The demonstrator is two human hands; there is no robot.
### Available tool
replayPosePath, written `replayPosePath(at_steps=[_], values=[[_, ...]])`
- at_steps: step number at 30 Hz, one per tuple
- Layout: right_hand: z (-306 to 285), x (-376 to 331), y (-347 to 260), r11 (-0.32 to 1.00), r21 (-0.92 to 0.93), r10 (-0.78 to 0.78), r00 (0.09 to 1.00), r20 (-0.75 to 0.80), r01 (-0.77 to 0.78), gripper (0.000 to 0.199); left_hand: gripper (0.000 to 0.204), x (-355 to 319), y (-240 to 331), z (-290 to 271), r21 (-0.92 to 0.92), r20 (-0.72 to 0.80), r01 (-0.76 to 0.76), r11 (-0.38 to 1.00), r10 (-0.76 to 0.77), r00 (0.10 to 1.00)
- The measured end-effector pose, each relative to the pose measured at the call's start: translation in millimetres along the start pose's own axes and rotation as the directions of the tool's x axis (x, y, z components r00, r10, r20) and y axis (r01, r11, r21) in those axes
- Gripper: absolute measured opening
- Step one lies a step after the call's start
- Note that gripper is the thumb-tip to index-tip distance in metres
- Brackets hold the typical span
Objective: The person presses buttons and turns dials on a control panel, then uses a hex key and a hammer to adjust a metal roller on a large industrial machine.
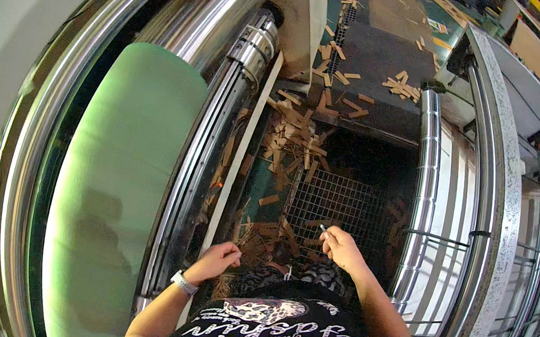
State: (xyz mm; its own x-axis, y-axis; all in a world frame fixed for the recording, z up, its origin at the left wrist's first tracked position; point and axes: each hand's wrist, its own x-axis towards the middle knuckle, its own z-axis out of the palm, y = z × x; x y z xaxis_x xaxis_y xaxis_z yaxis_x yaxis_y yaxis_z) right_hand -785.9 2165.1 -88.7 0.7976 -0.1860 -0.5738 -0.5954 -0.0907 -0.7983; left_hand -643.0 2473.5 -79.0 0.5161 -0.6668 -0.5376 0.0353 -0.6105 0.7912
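Head view: nearest, the left hand point(219, 262), wearing a white wristwatch point(184, 282), hangs half curled beside the long pale rail point(238, 170); its palm is hidden, so I cannot tell whether it is closed or touching anything. Slightly farther, the right hand point(340, 246) pinches a small slim implement point(323, 228), its tip poking out past the fingers, above the metal grating point(340, 199). A firm pinch with that tip aimed away from the body seems wise, and fingers are best kept off the green-covered roller point(123, 142) and the banded steel roller point(425, 167). Beyond, scattered tan strips point(281, 145) probably make footing slippery, calling for careful steps.
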Motion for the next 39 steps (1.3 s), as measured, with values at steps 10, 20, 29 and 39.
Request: replayPosePath(at_steps=[10,20,29,39], values=[[-19.5,98.7,-7.6,0.939,-0.316,-0.184,0.976,-0.120,0.138,0.018,0.021,133.7,90.0,-19.9,0.263,0.093,-0.237,0.935,0.220,0.971],[-105.8,281.4,-51.0,0.989,0.023,-0.149,0.956,0.252,0.148,0.011,0.025,243.0,77.1,-61.1,0.312,-0.033,0.109,0.944,-0.104,0.994],[-204.7,419.7,-98.2,0.998,0.018,-0.070,0.960,0.270,0.067,0.012,0.026,346.7,135.2,-77.9,-0.030,-0.257,0.413,0.910,-0.406,0.877],[-212.4,417.7,-97.3,0.973,-0.128,-0.152,0.950,0.274,0.192,0.005,0.028,315.0,135.0,-56.6,0.328,-0.279,0.165,0.930,-0.071,0.958]])
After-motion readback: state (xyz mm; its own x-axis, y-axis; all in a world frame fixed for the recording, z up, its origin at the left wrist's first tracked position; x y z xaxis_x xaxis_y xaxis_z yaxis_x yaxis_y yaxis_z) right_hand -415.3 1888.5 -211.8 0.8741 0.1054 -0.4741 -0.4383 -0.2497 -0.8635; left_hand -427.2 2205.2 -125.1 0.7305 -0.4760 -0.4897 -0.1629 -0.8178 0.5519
